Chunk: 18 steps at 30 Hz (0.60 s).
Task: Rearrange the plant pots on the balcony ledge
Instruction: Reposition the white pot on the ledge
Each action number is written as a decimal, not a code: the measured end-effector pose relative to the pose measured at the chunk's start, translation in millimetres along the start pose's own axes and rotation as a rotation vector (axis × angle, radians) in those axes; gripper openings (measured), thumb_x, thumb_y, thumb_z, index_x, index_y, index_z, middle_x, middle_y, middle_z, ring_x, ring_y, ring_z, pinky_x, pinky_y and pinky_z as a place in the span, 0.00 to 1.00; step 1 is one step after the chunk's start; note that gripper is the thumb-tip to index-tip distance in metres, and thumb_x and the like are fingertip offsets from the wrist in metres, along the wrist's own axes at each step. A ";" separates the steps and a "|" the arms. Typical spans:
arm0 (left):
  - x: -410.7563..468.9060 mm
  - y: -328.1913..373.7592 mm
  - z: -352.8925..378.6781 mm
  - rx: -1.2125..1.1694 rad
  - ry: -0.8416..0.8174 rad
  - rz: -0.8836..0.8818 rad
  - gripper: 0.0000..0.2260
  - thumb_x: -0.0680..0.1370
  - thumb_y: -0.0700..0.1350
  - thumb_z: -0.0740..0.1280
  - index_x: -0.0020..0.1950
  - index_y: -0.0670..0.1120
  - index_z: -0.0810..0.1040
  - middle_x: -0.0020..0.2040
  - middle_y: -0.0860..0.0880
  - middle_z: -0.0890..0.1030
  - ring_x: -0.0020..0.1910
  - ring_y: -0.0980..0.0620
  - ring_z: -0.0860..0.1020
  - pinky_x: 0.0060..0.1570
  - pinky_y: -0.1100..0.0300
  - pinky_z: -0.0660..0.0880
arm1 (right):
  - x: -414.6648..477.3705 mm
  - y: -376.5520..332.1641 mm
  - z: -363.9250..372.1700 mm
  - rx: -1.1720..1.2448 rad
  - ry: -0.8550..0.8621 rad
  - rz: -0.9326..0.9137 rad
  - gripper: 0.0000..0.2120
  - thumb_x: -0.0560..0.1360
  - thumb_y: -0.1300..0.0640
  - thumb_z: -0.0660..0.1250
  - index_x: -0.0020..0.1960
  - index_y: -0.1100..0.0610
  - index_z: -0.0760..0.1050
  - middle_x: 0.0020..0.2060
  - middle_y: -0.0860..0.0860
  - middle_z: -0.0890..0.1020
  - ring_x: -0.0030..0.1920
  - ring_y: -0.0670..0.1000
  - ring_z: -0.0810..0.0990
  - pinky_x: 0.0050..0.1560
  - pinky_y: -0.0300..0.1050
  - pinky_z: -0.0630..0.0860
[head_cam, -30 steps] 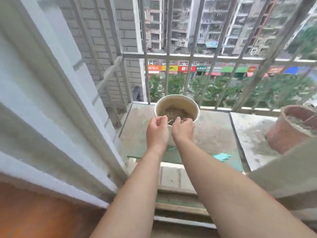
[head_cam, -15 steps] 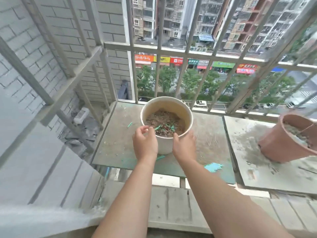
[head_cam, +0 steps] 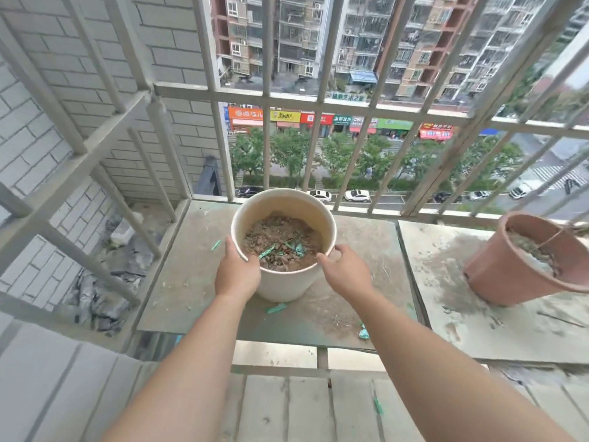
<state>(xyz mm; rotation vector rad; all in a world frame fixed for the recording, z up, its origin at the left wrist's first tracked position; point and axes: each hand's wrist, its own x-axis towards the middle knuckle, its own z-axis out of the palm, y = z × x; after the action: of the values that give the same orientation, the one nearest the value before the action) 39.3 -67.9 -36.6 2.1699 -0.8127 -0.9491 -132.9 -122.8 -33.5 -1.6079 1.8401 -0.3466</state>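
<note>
Hands spread from near rim to flanks of white pot (head_cam: pixel 287 283), mid left ledge slab (head_cam: pixel 188 269). Left hand (head_cam: pixel 237 274) wraps left rim; right hand (head_cam: pixel 345 271) half-curled beside right rim, grasp unclear. Lift looks imminent. Terracotta pot (head_cam: pixel 510 275) tilts, far right.

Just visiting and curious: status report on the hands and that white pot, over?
Left hand grips the white pot at its rim. Right hand curls round its other side. Pot upright on ledge, soil inside. Brown pot leans off right, apart.
</note>
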 end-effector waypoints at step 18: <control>7.9 -7.1 20.3 0.020 0.201 0.031 0.26 0.75 0.48 0.59 0.74 0.58 0.59 0.44 0.45 0.82 0.45 0.39 0.79 0.50 0.46 0.75 | 67.2 -13.4 -9.8 -0.208 0.010 -0.140 0.15 0.75 0.58 0.54 0.59 0.60 0.70 0.51 0.59 0.79 0.50 0.60 0.77 0.43 0.48 0.71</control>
<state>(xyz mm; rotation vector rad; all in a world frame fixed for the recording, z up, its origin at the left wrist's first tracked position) 29.7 -75.3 -56.0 2.2206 -0.7591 -0.6957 -130.4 -191.7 -38.4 -1.8848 1.8250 -0.2305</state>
